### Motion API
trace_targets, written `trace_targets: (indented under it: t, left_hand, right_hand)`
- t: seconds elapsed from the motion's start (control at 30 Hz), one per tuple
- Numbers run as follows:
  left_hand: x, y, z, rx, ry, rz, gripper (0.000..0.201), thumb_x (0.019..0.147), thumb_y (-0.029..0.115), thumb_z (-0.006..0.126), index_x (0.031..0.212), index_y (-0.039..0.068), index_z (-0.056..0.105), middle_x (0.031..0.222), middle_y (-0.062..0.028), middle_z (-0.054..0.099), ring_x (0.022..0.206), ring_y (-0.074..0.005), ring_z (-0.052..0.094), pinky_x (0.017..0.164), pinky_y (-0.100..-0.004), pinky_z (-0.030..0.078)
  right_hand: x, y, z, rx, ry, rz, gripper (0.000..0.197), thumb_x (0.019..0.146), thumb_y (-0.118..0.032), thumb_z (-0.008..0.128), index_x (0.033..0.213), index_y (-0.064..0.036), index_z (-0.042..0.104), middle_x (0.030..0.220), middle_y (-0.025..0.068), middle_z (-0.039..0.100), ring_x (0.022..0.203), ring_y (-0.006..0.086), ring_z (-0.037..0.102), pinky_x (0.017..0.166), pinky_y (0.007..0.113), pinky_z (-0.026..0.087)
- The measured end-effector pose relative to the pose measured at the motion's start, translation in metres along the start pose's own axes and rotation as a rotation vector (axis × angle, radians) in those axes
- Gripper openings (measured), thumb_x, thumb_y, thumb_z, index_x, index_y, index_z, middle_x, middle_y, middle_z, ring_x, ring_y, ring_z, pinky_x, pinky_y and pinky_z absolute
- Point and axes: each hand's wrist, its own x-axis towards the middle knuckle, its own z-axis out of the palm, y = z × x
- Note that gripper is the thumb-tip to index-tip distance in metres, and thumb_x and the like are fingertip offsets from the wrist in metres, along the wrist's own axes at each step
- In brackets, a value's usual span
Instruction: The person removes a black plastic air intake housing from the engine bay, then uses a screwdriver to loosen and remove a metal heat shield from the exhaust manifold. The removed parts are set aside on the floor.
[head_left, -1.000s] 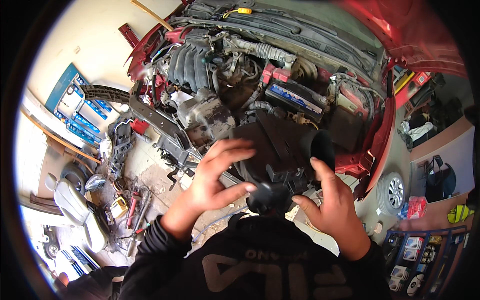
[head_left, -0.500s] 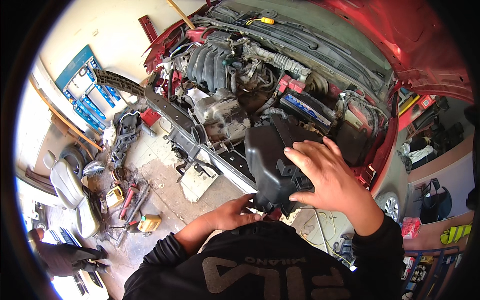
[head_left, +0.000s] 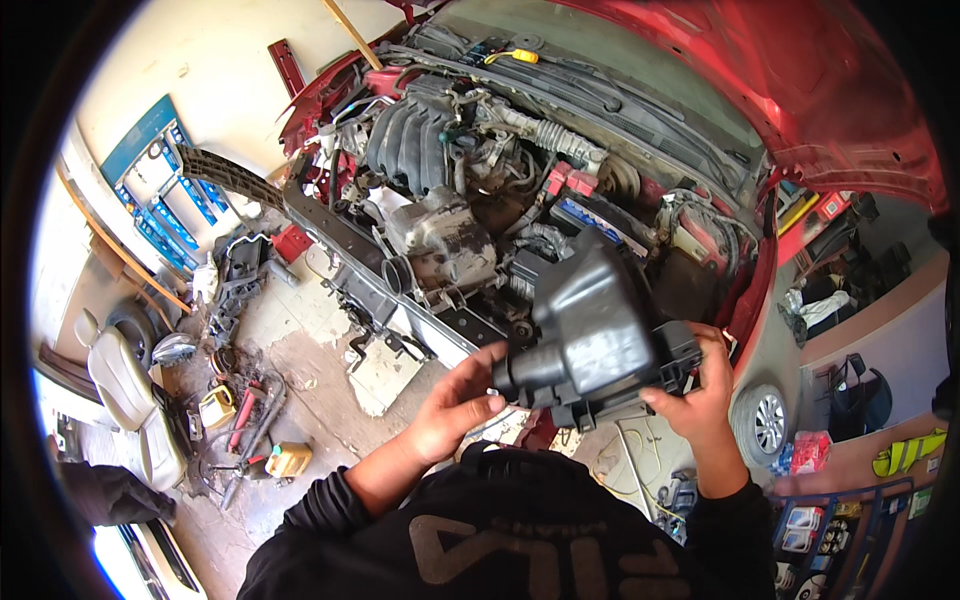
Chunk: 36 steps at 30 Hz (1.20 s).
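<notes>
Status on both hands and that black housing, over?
Left hand at the spout, right hand gripping opposite side. Black housing held up. Battery partly hidden behind it.

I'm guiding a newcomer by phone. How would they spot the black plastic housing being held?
Start at the red car with its hood raised. At its front, between the left hand and the right hand, is the black plastic housing. Its gloss sets it apart from the dusty casing beyond.

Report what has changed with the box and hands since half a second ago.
The black plastic box has been turned; its spout now points left, with the left hand at it. The right hand has moved from across the box to its right end. The ribbed engine cover and pale car seat stayed in place.
</notes>
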Motion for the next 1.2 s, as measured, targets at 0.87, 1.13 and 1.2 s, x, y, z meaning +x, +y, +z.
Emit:
trace_targets:
  t: [0.87, 1.13, 1.2]
  left_hand:
    - [0.109, 0.047, 0.029, 0.141, -0.017, 0.195, 0.102, 0.112, 0.067, 0.064, 0.186, 0.010, 0.024, 0.173, -0.0139, 0.058, 0.154, -0.0265, 0.055, 0.127, -0.0510, 0.035]
    - [0.109, 0.046, 0.035, 0.122, 0.028, 0.200, 0.099, 0.112, 0.072, 0.060, 0.186, 0.014, 0.028, 0.158, 0.0004, 0.067, 0.147, -0.0196, 0.058, 0.123, -0.0497, 0.041]
    - [0.110, 0.047, 0.035, 0.107, 0.026, 0.209, 0.098, 0.113, 0.072, 0.059, 0.186, 0.014, 0.029, 0.161, -0.0008, 0.066, 0.148, -0.0197, 0.058, 0.122, -0.0483, 0.042]
  right_hand:
    - [-0.022, -0.008, 0.007, 0.478, 0.355, 0.730, 0.038, 0.122, -0.037, 0.065, 0.121, 0.0003, 0.068, 0.098, -0.0015, 0.062, 0.085, 0.0080, 0.054, 0.083, 0.029, 0.052]
    - [-0.024, 0.006, -0.020, 0.767, 0.220, 0.801, 0.032, 0.121, -0.027, 0.063, 0.099, -0.0043, 0.065, 0.089, -0.0060, 0.049, 0.082, 0.0065, 0.053, 0.090, 0.038, 0.066]
    - [-0.023, 0.006, -0.023, 0.801, 0.222, 0.806, 0.032, 0.121, -0.027, 0.064, 0.098, -0.0042, 0.064, 0.089, -0.0058, 0.050, 0.083, 0.0065, 0.054, 0.090, 0.038, 0.066]
